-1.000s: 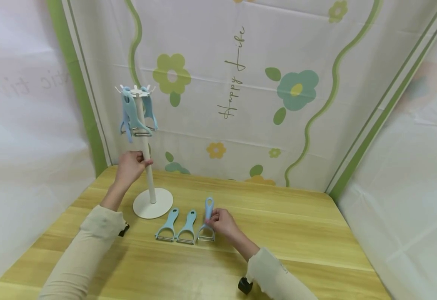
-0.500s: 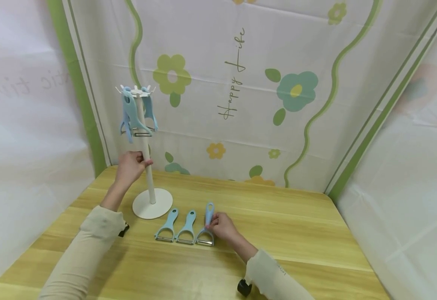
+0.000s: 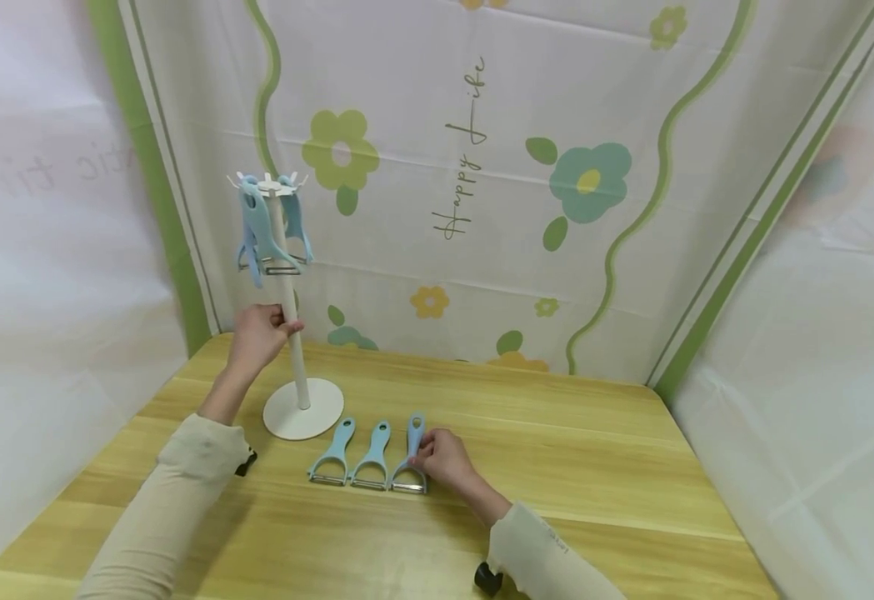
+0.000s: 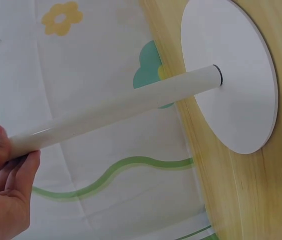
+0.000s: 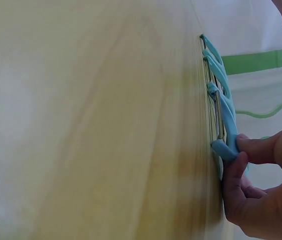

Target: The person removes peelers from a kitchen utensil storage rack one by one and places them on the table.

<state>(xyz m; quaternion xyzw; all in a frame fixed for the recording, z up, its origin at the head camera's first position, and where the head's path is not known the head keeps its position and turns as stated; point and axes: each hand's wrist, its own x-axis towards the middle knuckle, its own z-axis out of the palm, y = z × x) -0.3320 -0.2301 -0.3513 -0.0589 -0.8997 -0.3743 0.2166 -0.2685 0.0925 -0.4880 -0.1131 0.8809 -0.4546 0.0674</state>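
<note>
My left hand [image 3: 258, 337] grips the white pole [image 4: 116, 107] of an upright stand, about halfway up. Blue peelers [image 3: 262, 225] hang from the hooks at its top. Three more peelers lie in a row on the table to the right of the stand's round base [image 3: 287, 414]. My right hand [image 3: 446, 458] pinches the rightmost peeler [image 3: 416, 433] between thumb and fingers, low on its handle where it widens toward the blade. The middle peeler [image 3: 377, 446] and the left peeler [image 3: 337, 446] lie beside it, handles pointing away from me.
The wooden table [image 3: 556, 458] ends at a floral curtain [image 3: 481, 275] behind the stand. White fabric also hangs at the left and right sides. A black wrist device [image 3: 487, 577] shows under the right sleeve.
My right hand has lowered the rightmost peeler and drawn it slightly toward me, into line with the other two. The left hand keeps its hold on the pole.
</note>
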